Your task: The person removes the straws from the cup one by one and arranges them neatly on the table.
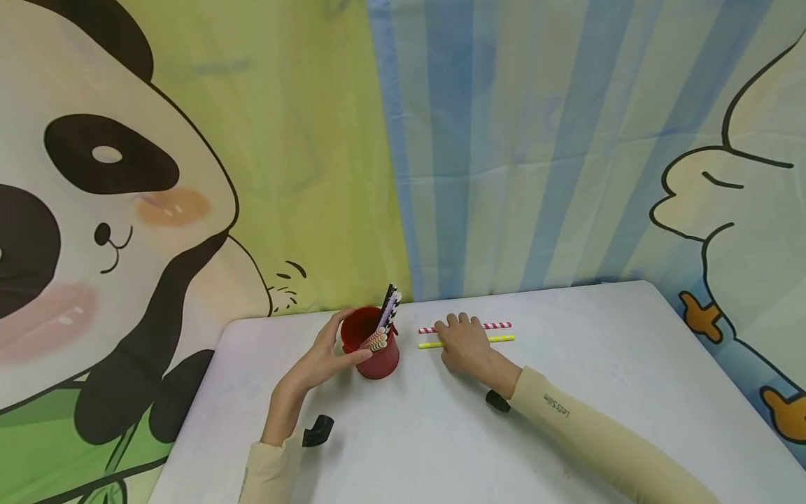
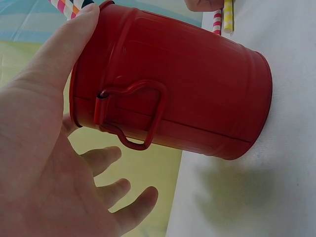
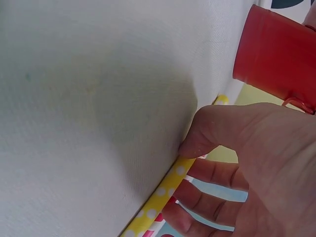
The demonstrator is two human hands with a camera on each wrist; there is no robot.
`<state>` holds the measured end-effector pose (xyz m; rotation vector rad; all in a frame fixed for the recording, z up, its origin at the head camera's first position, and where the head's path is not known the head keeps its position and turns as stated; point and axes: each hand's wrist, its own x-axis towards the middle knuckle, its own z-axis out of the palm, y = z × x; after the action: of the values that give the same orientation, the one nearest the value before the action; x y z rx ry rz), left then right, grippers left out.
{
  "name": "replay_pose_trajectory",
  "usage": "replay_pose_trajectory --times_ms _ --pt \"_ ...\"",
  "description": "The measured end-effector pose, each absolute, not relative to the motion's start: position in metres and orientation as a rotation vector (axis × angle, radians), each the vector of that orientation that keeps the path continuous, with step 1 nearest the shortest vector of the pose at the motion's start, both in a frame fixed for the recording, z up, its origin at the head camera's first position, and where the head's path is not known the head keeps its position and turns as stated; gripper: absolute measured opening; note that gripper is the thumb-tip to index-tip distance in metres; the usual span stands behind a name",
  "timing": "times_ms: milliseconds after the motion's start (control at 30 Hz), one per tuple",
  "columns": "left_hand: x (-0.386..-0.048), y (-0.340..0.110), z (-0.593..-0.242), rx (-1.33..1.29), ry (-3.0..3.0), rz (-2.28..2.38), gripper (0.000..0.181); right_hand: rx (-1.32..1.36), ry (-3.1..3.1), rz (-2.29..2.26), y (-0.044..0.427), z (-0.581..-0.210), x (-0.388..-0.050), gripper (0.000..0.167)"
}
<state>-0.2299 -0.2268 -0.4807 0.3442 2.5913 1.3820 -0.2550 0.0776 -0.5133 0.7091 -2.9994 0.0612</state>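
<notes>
Red round metal bucket (image 1: 379, 365), rim held by my left grip (image 1: 321, 362); my right grip (image 1: 466, 345) pinches a yellow white-dotted straw (image 1: 502, 339) (red-and-white striped straw (image 1: 499, 325) just beside).

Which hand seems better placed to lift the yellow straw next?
Probably the right hand: its thumb and fingers are at the yellow straw, on either side of it. The left hand is farther off, holding the red bucket by its rim.
</notes>
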Motion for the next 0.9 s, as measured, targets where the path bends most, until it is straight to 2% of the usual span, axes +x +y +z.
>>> replay_pose_trajectory --times_ms 700,900 --pt "-0.231 -0.227 -0.482 0.343 2.588 1.399 0.088 0.685 -3.006 0.108 0.077 -0.51 -0.252 0.033" --pt "-0.223 -0.22 -0.465 0.323 2.551 1.425 0.088 0.687 -2.991 0.151 0.076 -0.503 -0.25 0.033"
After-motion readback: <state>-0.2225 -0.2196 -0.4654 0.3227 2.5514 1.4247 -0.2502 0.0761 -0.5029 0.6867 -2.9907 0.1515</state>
